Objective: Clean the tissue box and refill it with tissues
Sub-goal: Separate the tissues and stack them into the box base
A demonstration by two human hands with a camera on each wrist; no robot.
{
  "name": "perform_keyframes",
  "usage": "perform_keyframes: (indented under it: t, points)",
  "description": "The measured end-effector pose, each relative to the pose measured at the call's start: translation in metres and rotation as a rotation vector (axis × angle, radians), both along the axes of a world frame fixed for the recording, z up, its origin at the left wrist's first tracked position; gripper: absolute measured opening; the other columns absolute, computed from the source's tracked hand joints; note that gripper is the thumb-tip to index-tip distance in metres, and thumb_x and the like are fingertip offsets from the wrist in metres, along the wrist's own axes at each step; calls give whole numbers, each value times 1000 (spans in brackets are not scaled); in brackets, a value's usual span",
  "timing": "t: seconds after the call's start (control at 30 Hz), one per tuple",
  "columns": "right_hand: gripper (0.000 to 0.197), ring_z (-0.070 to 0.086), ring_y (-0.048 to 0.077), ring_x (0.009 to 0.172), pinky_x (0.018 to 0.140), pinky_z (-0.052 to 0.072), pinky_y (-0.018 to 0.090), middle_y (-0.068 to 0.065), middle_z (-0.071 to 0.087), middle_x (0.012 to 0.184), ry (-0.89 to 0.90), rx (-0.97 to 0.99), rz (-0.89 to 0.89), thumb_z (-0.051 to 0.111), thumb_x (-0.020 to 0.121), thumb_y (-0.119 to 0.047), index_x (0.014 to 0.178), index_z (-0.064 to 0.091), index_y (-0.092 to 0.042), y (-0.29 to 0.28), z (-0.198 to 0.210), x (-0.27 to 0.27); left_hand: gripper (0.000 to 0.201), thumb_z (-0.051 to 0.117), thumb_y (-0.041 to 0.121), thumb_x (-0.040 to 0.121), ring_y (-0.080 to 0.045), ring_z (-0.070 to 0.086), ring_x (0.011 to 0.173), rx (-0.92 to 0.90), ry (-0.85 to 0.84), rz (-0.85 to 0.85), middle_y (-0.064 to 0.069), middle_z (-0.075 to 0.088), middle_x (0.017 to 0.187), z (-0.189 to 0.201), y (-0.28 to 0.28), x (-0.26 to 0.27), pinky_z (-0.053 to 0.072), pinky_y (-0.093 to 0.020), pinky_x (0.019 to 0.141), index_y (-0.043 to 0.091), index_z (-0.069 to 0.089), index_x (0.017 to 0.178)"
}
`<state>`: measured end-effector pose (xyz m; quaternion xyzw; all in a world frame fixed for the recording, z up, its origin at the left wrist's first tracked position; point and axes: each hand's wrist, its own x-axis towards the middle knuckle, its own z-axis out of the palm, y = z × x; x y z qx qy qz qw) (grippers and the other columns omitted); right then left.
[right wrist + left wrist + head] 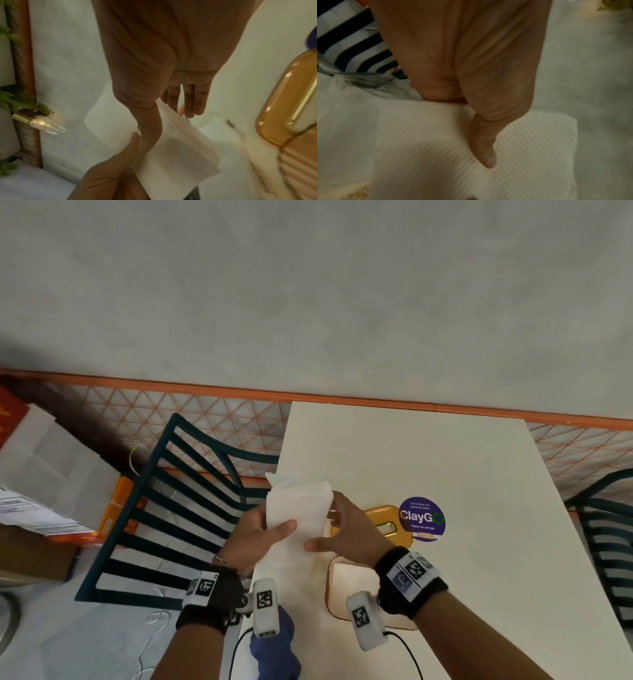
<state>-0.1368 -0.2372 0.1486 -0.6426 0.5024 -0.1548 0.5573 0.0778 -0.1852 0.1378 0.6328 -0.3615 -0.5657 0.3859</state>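
Observation:
A stack of white embossed tissues [298, 508] is held in the air over the left side of the white table [445, 460]. My left hand [274, 529] grips its left side, thumb [484, 148] lying on top of the tissues [522, 142]. My right hand [329, 534] pinches its right edge between thumb and fingers [193, 102]. A clear plastic wrapper [376, 83] clings to the stack's near end. The amber tissue box lid [383, 525] with its slot lies on the table behind my right hand. The pale box base [356, 587] sits under my right wrist.
A blue cloth [274, 642] lies at the table's near left edge. A purple round sticker [422, 518] is on the tabletop beside the lid. A dark slatted chair [164, 508] stands to the left, another chair [606, 542] to the right. Cardboard boxes [51, 467] sit on the floor at left.

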Motion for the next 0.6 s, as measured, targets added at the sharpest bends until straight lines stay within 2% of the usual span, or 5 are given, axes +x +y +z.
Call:
perform_keyframes:
  t: [0.07,0.17,0.33,0.47,0.6]
  points:
    - [74,62,7,117,102,54,37,-15,66,126,-39,-79,-10,90,66,-34,132,55,-34,-6,6,20,57,87,39,68,-22,75,106,-64,-21,3,-2,79,113,8,1,3,61,-50,90,23,71,121]
    - [53,66,7,108,91,59,31,-14,70,115,-117,-202,-68,87,75,-23,121,63,-36,-13,16,36,32,83,12,84,-20,75,97,-138,-14,60,-1,81,103,19,-3,7,61,-36,79,26,74,111]
    - [103,57,7,120,98,55,28,-12,58,130,-223,-117,-9,98,56,-26,140,42,-43,-26,21,38,40,80,-1,84,-21,73,110,-225,57,26,-5,79,113,30,-10,15,59,-38,91,16,70,119]
    - [123,56,11,126,105,52,39,-11,56,136,-246,91,51,102,47,-28,149,33,-39,-29,28,31,62,86,24,72,-23,70,116,-191,96,-70,-5,76,122,31,-10,21,60,-43,94,18,65,130]
    - [83,64,19,120,97,57,48,-1,69,126,-345,133,101,95,61,-5,132,59,-28,-22,31,30,64,85,36,61,-23,72,112,-134,64,-168,-5,77,118,33,-9,25,60,-49,93,23,70,122]
